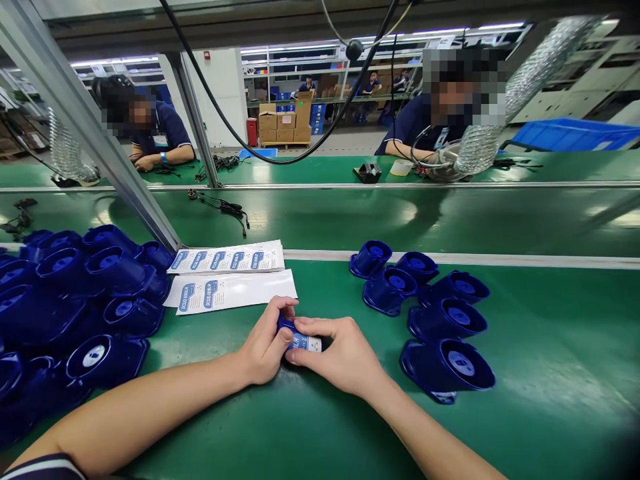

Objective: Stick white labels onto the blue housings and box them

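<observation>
A long green work table [320,427] fills the lower view, with a green conveyor belt [350,217] running across beyond a pale rail. On the table's left lies a big heap of dark blue plastic horn-shaped housings [75,300], piled against each other; on the right a smaller cluster of the same blue housings [430,307] lies in a loose line, well apart from the heap. Between them, near the rail, lie two white backing sheets of blue-printed labels [227,277], one overlapping the other's edge. Just below the sheets, at the table's middle, both hands meet around one small blue plastic part bearing a white and blue label [299,341]. The left hand [265,347] curls its fingers closed around the part's left end, thumb on top; the right hand [345,357] grips the right end, thumb and forefinger pressing on the label. Across the belt, two other people in dark blue shirts sit at their own bench.
</observation>
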`<state>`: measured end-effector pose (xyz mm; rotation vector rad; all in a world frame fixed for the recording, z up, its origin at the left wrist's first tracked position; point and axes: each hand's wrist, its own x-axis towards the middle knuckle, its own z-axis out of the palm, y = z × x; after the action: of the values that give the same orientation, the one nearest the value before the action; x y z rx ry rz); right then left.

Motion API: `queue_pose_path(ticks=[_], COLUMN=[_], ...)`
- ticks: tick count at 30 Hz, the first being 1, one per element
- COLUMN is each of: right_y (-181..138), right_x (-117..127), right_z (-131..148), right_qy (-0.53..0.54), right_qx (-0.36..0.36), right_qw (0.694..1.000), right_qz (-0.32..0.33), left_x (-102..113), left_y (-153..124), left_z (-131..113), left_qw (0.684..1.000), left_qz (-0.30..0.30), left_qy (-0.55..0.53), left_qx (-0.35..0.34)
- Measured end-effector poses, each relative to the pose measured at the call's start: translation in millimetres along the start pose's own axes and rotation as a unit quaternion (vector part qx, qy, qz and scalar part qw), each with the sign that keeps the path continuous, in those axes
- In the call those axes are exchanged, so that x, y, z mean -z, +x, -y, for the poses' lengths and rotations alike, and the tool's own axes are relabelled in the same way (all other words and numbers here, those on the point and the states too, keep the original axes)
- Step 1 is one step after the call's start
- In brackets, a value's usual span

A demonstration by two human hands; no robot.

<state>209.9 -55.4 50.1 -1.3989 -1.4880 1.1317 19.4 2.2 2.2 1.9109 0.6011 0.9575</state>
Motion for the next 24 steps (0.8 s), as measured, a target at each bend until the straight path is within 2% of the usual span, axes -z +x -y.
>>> queue_pose_path(ticks=[3,7,11,18,24], right_y=[6,13,16,17,13], right_x=[2,1,2,10,32], right_z=[-3,-11,-15,-16,-32], right_qy=[0.075,0.150,0.157,0.167,0.130], right_qx=[-0.058,-0.083,-0.091,-0.079,-0.078], right_qw=[0.995,0.985,0.983,0.983,0.987], right_qz=[0.023,0.001,-0.011,0.022,0.047], left_x=[0,-1,-1,1,-1], left_y=[-1,-1,-1,-2,-2], left_z=[0,3,0,-4,3], left_qw=[1.000,1.000,1.000,1.000,1.000], left_qz=[0.000,0.010,0.008,0.000,-0.006], left_qy=[0.007,0.014,0.016,0.000,-0.023], left_qx=[-0.007,-0.020,-0.024,-0.016,-0.020])
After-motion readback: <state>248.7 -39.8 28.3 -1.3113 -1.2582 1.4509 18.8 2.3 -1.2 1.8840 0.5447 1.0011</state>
